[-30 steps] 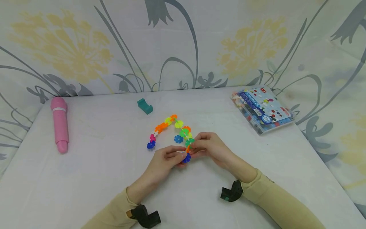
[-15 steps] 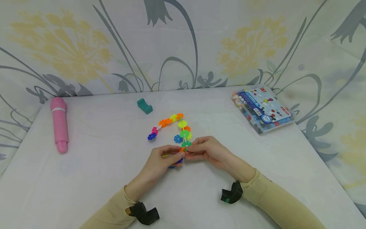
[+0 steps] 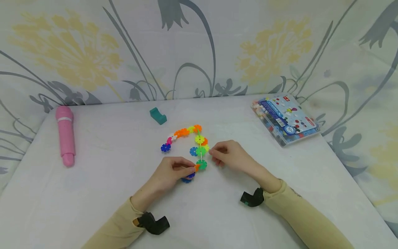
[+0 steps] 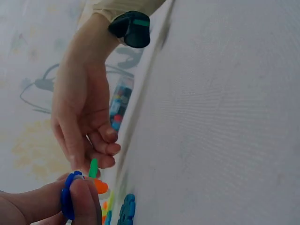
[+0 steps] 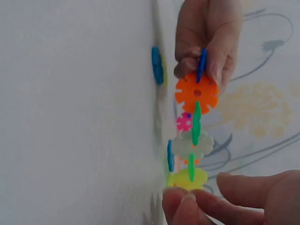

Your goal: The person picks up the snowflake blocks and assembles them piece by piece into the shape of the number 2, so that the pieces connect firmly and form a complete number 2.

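A chain of slotted plastic snowflake discs [image 3: 184, 132] arcs across the middle of the table in the head view. My left hand [image 3: 169, 173] pinches a dark blue disc [image 4: 69, 201] at the chain's near end. Joined to that one is an orange disc [image 5: 197, 93], followed by a green disc [image 3: 201, 164] standing across it. My right hand [image 3: 229, 155] is just right of the chain, its fingers loosely bent with nothing between them. In the right wrist view, its fingertips overlap a yellow disc [image 5: 187, 178]. At the chain's far-left end lies another dark blue disc [image 3: 166, 147].
Loose blue discs lie on the table, one beside the chain [image 3: 193, 151] and one below my left hand [image 3: 186, 180]. Farther back is a teal block [image 3: 158, 116]. A pink microphone-shaped object [image 3: 65, 136] lies at left, a clear bead box [image 3: 286, 117] at right.
My right hand has let go of the chain near the green disc and moved up and right. My left hand has shifted slightly left with the chain's near end.
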A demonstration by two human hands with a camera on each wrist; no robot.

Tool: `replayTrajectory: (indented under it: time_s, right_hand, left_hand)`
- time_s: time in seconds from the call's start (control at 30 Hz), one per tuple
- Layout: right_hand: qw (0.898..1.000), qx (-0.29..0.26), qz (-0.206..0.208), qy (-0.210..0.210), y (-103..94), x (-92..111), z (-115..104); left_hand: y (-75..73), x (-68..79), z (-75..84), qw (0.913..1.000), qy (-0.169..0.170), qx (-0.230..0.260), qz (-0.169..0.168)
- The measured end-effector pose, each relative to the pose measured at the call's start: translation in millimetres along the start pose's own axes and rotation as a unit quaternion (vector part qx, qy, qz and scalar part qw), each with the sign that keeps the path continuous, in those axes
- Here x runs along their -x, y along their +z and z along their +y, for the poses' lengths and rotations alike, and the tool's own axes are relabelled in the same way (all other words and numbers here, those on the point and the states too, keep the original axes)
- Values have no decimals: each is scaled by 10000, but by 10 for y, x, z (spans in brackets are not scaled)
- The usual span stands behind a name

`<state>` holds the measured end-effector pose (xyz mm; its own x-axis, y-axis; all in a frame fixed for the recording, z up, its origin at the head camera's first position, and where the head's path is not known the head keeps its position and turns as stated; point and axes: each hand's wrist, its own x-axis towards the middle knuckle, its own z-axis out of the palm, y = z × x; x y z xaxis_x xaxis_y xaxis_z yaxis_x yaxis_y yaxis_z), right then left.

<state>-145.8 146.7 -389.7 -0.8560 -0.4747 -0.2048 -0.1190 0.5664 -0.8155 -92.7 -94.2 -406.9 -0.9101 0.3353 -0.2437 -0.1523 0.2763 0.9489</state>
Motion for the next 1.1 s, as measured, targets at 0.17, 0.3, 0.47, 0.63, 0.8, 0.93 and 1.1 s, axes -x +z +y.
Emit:
replayTrajectory:
  time_s: [0.17,0.3,0.47,0.63,0.8,0.93,1.1]
  right_hand:
    - [9865,1444,710,-307,16,-163,-9]
    - [9802,1806,767,-266,76,-292,-41]
    - [9816,1781,683,-59,56,-344,-54]
    - [9825,1761,605,-4,24,-377,-36]
    - [9826,1757,602,16,33,-401,-37]
    - [9838,1668,625,197,13,-391,-21]
    - [9909,1075,674,449,-57,-345,42]
  left_hand:
    - [-61,3,-7,9999,-26,63,-130]
    - [-81,13,18,9999,-79,45,-109]
    - [-82,3,22,9999,-117,21,-121]
    - [-88,-4,15,9999,-21,-6,-132]
    - [-80,-13,-3,9999,55,1,-115]
    - [-72,-17,-11,9999,89,21,-112]
    - [-63,-13,-9,10000,61,-53,-53]
